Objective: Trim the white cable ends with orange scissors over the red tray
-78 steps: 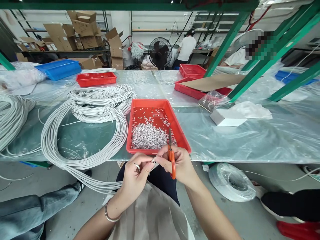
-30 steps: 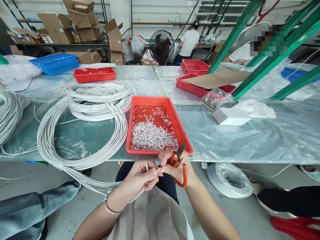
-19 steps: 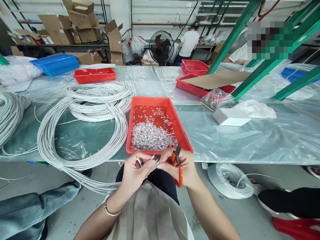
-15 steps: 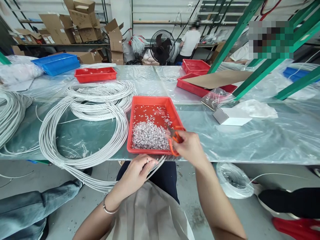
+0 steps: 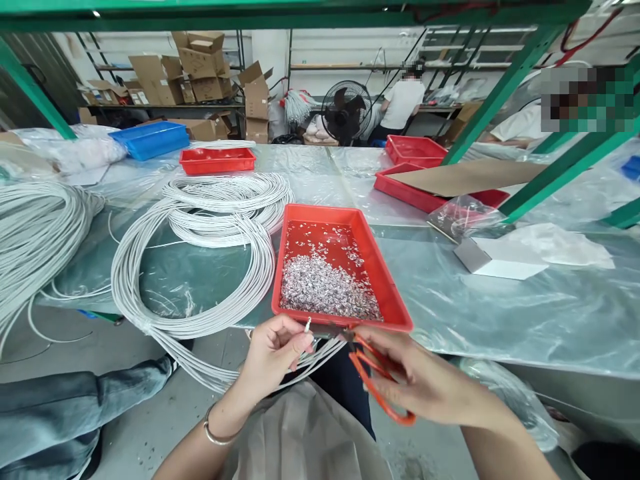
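Orange-looped scissors (image 5: 370, 386) near slim white cable (image 5: 308, 326)

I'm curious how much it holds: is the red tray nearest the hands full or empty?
Neither: the tray is partly filled. Silvery bits heap across its near part; red bottom shows between scattered ones beyond.

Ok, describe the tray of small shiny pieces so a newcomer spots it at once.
Start at the wide plastic-covered table and go to its near edge, just beyond the left hand and right hand. The tray lies there, right of the looped white cables. Unlike the other red trays farther back, this one shows a heap of small silvery pieces.
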The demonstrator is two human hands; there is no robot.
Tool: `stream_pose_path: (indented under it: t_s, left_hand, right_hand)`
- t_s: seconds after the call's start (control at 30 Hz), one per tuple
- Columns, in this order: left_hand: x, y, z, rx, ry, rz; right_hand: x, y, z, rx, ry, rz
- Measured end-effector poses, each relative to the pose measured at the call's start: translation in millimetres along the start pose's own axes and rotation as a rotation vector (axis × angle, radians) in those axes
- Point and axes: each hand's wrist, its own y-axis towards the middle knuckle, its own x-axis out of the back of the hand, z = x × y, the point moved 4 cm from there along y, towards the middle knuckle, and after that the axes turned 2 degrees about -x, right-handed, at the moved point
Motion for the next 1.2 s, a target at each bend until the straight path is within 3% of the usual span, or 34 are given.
stream_pose_path:
  t_s: [0.13, 0.43, 0.57, 0.73, 0.8, 0.9, 1.0, 1.07, 1.13, 1.2]
  left_hand:
    - [-1.9, -8, -5, -0.089, 0.094, 0.004]
    - [0.2, -10, -8, -0.17, 0.276, -0.008]
    - [-1.6, -9, -6, -0.003, 0.045, 0.102]
    - [-11.7, -13, 1, 0.242, -0.249, 0.423]
    - [-14.7, -14, 5, 0.303, -0.353, 0.491]
    - [-17.0, -14, 9, 0.346, -0.459, 0.497]
    - [-17.5, -13, 11, 0.329, -0.453, 0.436]
    - [-21.2, -14, 12, 0.344, -0.464, 0.455]
    - [-29.2, -18, 15, 0.423, -0.521, 0.563]
    - [-38.0, -26, 18, 0.541, -0.597, 0.699]
  right_hand:
    - [-7, -7, 12, 0.013, -0.129, 0.058]
    - [-7, 1, 17, 0.035, -0.14, 0.079]
    - [-4, -1, 16, 0.038, -0.164, 0.104]
    - [2, -2, 14, 0.061, -0.043, 0.126]
    - [3, -2, 9, 0.058, 0.023, 0.117]
    - [2, 0, 1, 0.028, 0.1, 0.083]
    - [-2, 7, -2, 0.003, 0.239, -0.033]
    - [-8, 15, 2, 0.037, 0.378, -0.079]
    - [-17, 24, 8, 0.12, 0.527, -0.021]
    - [-28, 33, 16, 0.209, 0.642, 0.13]
